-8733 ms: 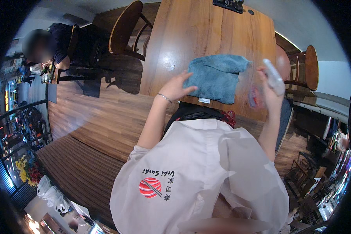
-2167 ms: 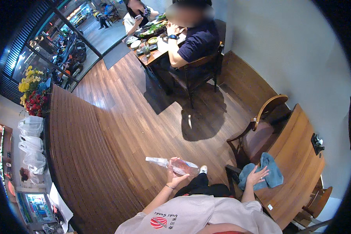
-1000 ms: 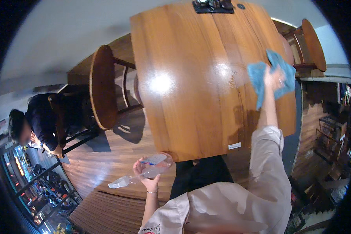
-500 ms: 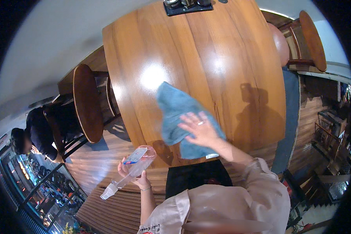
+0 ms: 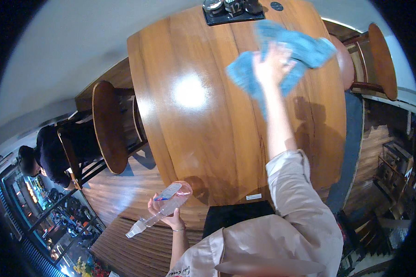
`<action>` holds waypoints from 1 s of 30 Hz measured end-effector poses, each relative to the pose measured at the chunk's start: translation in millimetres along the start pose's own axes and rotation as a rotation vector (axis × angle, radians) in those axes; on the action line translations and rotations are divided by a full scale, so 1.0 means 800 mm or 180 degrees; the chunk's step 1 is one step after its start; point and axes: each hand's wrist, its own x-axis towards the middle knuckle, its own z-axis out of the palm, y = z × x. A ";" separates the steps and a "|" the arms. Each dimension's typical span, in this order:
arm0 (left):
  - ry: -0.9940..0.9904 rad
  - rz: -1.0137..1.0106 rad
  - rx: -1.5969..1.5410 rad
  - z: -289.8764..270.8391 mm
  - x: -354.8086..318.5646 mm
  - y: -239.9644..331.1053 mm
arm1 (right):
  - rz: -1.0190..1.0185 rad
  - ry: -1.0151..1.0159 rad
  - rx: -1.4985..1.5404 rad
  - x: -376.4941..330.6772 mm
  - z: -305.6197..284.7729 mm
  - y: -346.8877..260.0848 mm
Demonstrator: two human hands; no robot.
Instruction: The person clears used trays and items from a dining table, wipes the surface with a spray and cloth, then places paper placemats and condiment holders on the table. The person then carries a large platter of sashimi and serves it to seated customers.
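My left hand (image 5: 172, 219) is wrapped round a clear spray bottle (image 5: 178, 197) with pinkish liquid and a label. The bottle is tilted, its white spray head (image 5: 136, 228) pointing down and left, beside the table's near edge. Over the far right part of the wooden table (image 5: 203, 138), my right hand (image 5: 272, 64) presses flat on a blue cloth (image 5: 305, 48). Its fingers look spread, though motion blurs both hand and cloth. The cloth is bunched and spreads out on both sides of the hand.
A black tray (image 5: 235, 19) with jars and a small stand sits at the table's far edge, beside a dark round disc (image 5: 276, 6). Chairs (image 5: 110, 127) stand left and right. A person in dark clothes (image 5: 62, 150) is at the far left. A ribbed bench (image 5: 134, 254) lies below the bottle.
My right hand has swept the cloth from the near middle of the table to the far right. The left hand still holds the spray bottle in nearly the same place.
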 end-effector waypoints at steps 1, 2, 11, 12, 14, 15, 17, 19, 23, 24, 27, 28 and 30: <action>0.0040 0.0012 0.0087 0.000 0.000 0.000 | -0.0368 -0.0169 0.0198 -0.027 0.000 -0.053; 0.0054 -0.0051 0.0122 -0.002 -0.002 0.001 | -0.0679 -0.0276 0.0470 -0.047 -0.001 -0.105; 0.0323 -0.0024 0.0730 -0.047 -0.044 0.023 | -0.1024 -0.0748 0.1339 0.059 0.071 -0.307; 0.0377 -0.0051 0.0728 -0.050 -0.049 0.026 | -0.1092 -0.0722 0.1394 0.057 0.074 -0.308; 0.0395 -0.0060 0.0724 -0.051 -0.054 0.025 | -0.1230 -0.0683 0.1358 0.045 0.068 -0.294; 0.0384 -0.0092 0.0726 -0.051 -0.053 0.024 | -0.1492 -0.0783 0.1334 0.036 0.060 -0.278; 0.0368 -0.0045 0.0896 -0.044 -0.049 0.023 | -0.1942 -0.0731 0.1449 0.010 0.037 -0.224; 0.0296 -0.0117 0.0820 -0.035 -0.042 0.021 | -0.2183 -0.0903 0.1478 -0.013 0.005 -0.144; 0.0106 -0.0106 0.0598 -0.015 -0.031 0.018 | -0.1827 -0.1112 0.0976 0.013 -0.035 0.025; 0.0022 -0.0040 0.0521 -0.012 -0.028 0.019 | -0.1789 -0.0866 0.0810 0.037 -0.034 0.055; -0.0079 0.0019 0.0587 -0.006 -0.024 0.023 | -0.1285 -0.0362 0.0188 0.106 -0.017 0.112; -0.0080 -0.0008 0.0631 -0.005 -0.024 0.026 | -0.1223 -0.0235 0.0033 0.135 -0.008 0.121; -0.0141 -0.0038 0.0726 -0.005 -0.025 0.034 | -0.0718 -0.0136 0.0087 0.186 0.010 0.128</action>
